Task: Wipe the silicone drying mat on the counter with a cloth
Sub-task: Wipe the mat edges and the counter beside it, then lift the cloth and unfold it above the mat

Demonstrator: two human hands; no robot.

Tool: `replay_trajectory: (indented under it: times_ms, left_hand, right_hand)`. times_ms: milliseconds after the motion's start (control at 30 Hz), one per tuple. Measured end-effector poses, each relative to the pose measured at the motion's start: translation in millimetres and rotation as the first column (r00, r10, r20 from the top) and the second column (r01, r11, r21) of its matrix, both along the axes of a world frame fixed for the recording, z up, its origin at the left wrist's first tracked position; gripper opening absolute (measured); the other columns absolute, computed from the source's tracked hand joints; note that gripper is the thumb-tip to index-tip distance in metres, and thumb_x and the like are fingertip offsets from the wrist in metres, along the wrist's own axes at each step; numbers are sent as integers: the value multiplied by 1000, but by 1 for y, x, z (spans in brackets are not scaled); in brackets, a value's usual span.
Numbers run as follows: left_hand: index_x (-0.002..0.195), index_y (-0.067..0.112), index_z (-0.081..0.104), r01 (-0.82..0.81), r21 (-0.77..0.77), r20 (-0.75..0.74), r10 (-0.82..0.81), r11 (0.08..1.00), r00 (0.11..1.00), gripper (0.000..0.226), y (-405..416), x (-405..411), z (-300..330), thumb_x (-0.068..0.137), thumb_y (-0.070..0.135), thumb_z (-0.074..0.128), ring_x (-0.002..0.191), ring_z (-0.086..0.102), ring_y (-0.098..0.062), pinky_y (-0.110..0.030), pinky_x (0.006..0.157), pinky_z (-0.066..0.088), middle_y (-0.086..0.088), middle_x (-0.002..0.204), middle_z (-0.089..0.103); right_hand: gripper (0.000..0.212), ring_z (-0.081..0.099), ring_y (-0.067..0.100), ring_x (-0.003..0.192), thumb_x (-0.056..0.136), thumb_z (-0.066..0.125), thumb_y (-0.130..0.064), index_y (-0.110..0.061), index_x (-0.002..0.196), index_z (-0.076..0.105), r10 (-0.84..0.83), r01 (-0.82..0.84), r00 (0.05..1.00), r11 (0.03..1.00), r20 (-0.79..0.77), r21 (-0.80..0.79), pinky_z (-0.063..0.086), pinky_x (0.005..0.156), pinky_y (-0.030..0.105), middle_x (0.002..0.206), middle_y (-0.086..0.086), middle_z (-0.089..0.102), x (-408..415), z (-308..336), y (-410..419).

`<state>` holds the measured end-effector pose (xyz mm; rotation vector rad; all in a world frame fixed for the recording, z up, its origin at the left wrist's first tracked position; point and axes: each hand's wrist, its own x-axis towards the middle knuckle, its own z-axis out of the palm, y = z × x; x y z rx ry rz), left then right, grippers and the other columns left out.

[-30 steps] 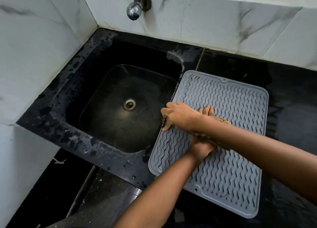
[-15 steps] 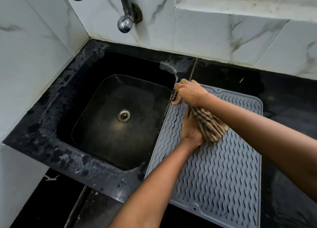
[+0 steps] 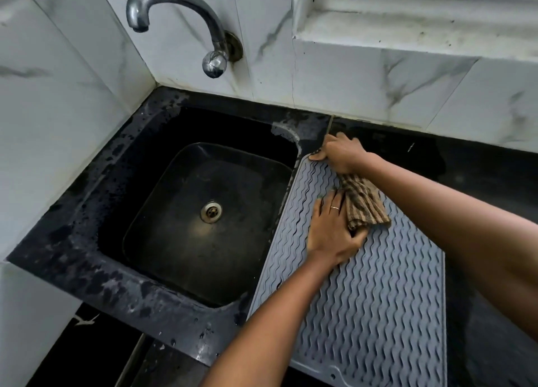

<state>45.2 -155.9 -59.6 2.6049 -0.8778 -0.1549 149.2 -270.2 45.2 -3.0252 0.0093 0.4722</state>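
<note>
A grey silicone drying mat (image 3: 378, 299) with wavy ridges lies on the black counter, right of the sink. My right hand (image 3: 343, 153) reaches across from the right and grips a brown striped cloth (image 3: 364, 206) at the mat's far left corner. The cloth trails back from under that hand over the mat. My left hand (image 3: 332, 229) lies flat on the mat just nearer to me, fingers spread, with a ring on one finger. Its thumb rests against the cloth's loose end. My right forearm hides the mat's far right part.
A black sink (image 3: 203, 217) with a metal drain (image 3: 211, 211) lies left of the mat. A curved tap (image 3: 186, 22) juts from the marble-tiled wall above it. Wet black counter (image 3: 480, 177) stretches to the right. A white ledge (image 3: 407, 37) runs along the back wall.
My right hand has slid the cloth along the mat's left edge from its middle up to the far left corner. My left hand followed further up the mat. The view has tilted up.
</note>
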Motion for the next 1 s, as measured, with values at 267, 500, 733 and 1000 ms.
replay_trajectory:
  times_ms: [267,500,733,1000]
  left_hand:
    - [143,35,35,-214,-304,-671,-49,928,739,96,9,12,50,64,88,43,146,19,-19,-49,120,0,6,155,30]
    - [141,15,36,-409,-645,-681,-243,645,691,57,13,19,136,91,29,61,121,46,-12,-20,95,39,-3,137,47]
    - [104,10,63,-350,-710,-554,-177,611,814,16,19,36,203,91,20,63,88,65,-13,-28,78,56,-4,99,67]
    - [129,14,47,-154,-644,-581,-348,750,736,38,22,32,230,94,26,56,98,62,-16,-33,80,54,-1,106,63]
  right_hand:
    - [30,55,19,117,91,52,-14,-20,116,67,-247,346,935,465,-256,815,40,103,32,122,-1,64,-35,71,-19]
    - [38,60,26,108,87,51,4,-21,107,70,-164,250,968,587,-190,770,52,91,43,118,5,63,-74,144,-22]
    - [37,60,23,89,78,61,11,-16,100,48,-284,198,959,628,-15,753,57,63,28,100,9,57,-94,184,-20]
    - [29,59,20,77,78,66,3,-15,101,59,-531,194,837,508,128,839,57,63,30,83,5,56,-112,194,-28]
